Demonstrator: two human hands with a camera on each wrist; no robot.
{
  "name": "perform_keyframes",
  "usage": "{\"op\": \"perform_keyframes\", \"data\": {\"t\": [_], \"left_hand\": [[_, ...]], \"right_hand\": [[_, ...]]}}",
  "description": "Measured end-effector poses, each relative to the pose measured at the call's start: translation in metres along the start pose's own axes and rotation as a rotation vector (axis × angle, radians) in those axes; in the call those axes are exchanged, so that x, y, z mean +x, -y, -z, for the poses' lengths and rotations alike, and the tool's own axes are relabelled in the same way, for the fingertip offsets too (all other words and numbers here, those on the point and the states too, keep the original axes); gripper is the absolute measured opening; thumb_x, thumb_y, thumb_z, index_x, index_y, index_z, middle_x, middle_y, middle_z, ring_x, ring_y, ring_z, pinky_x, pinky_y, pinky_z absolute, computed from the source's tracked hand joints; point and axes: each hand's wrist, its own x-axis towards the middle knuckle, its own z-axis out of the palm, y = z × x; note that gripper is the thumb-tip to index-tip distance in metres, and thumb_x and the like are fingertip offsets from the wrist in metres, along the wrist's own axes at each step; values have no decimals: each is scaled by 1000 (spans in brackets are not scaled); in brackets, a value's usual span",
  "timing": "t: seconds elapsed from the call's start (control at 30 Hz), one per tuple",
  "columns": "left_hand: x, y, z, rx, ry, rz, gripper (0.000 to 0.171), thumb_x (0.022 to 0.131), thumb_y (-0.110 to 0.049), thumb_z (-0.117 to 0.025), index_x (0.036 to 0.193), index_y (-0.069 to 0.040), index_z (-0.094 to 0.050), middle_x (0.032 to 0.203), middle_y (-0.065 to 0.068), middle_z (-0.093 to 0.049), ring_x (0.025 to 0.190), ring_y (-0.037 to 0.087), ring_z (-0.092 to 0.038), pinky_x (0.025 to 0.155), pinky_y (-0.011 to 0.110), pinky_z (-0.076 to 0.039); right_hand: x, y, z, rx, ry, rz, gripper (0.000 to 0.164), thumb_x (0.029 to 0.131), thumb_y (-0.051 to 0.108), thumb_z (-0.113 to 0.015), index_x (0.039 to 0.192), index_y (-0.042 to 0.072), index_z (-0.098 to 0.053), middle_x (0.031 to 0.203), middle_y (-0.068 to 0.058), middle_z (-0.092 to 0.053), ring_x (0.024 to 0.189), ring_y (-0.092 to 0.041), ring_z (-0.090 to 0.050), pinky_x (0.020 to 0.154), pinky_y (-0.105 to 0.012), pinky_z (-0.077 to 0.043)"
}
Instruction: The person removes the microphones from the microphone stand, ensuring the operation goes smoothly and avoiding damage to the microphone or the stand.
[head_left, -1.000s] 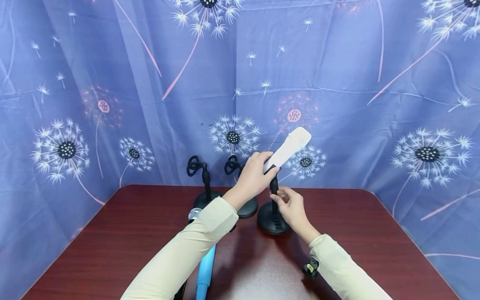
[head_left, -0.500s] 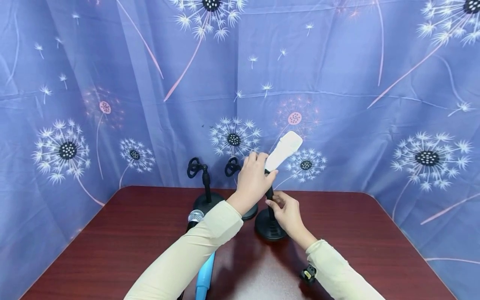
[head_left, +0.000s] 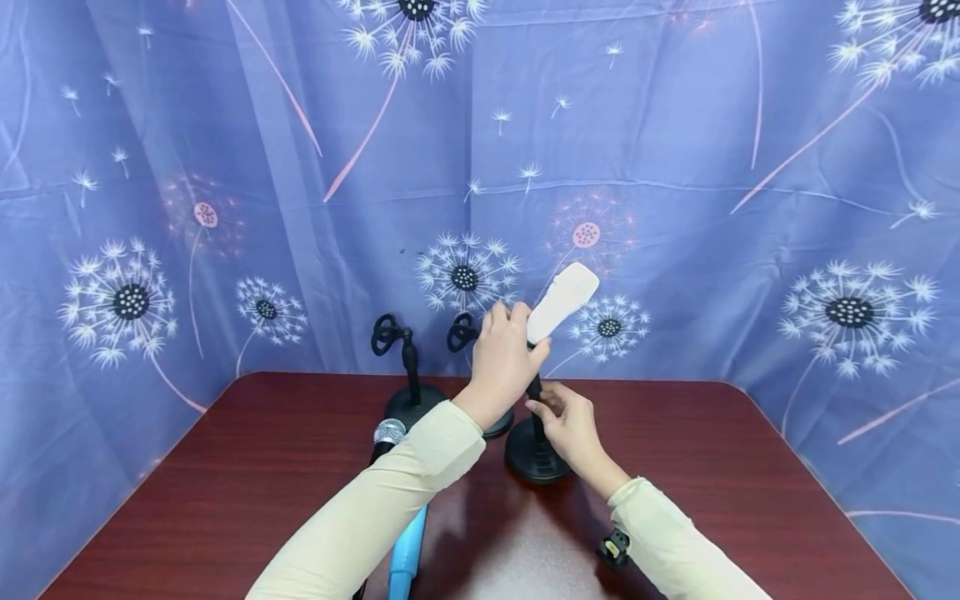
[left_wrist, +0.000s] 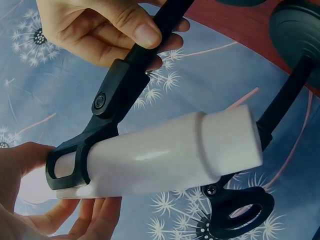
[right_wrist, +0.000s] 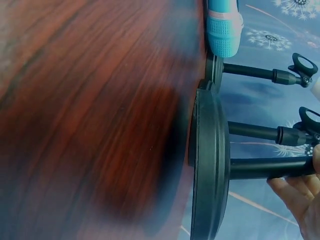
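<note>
A white microphone (head_left: 564,298) sits tilted in the black ring clip (left_wrist: 82,160) on top of a desk microphone stand. My left hand (head_left: 501,354) grips the microphone near that clip; in the left wrist view its thumb and fingers lie on either side of it. Lower down, my right hand (head_left: 573,425) pinches the stand's black pole (right_wrist: 265,168) between thumb and fingers. The stand's round base (head_left: 536,458) is down on the table, and in the right wrist view it appears edge-on. Part of the clip is hidden behind the left hand in the head view.
Two more black stands, one with its base (head_left: 415,402) at left, the other partly behind my left arm, have bare ring clips. A blue microphone (head_left: 407,550) and a silver-headed black microphone (head_left: 389,432) lie under that arm on the brown table (head_left: 697,467). A patterned curtain (head_left: 675,167) hangs behind.
The stand and white microphone have shifted slightly left and nearer, both hands moving with them. The microphone's head has come down a little. The other stands stay put.
</note>
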Motion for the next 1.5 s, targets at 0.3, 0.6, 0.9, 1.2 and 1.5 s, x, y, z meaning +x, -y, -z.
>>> {"op": "perform_keyframes", "data": {"t": [0.3,0.6,0.9,1.2,1.5], "left_hand": [[-1,-1,2,-17,-26,-30,34,85,-28,-74,105,-4,-58,92,12,-54,84,23,-53,65,34,-52],[-4,0,2,-24,-63,-42,32,83,-24,-75,103,-4,-60,87,11,-56,80,23,-56,67,36,-51],[-4,5,0,-33,-89,-59,30,82,-22,-74,102,-3,-61,86,12,-58,77,24,-58,67,37,-51],[-5,6,1,-47,-67,-65,32,83,-22,-74,104,-2,-60,88,13,-60,77,26,-58,68,38,-52],[-3,10,4,-76,-21,-74,33,85,-21,-73,106,-1,-58,90,14,-61,80,26,-59,69,38,-52]], "right_hand": [[1,0,2,-16,-32,68,19,81,0,-75,99,1,-71,82,-10,-72,74,-23,-70,60,-29,-54],[-1,-1,2,-11,-28,60,19,80,-1,-75,99,4,-71,81,-6,-72,73,-20,-69,53,-24,-48],[-1,-1,0,-11,-14,54,18,81,0,-74,99,3,-71,81,-6,-71,73,-20,-69,57,-25,-50],[-3,-3,1,-9,-2,46,18,82,0,-73,100,3,-71,82,-5,-70,75,-20,-69,60,-26,-52],[-2,-5,0,5,2,71,19,83,0,-73,101,3,-71,82,-6,-71,74,-19,-69,60,-27,-54]]}}
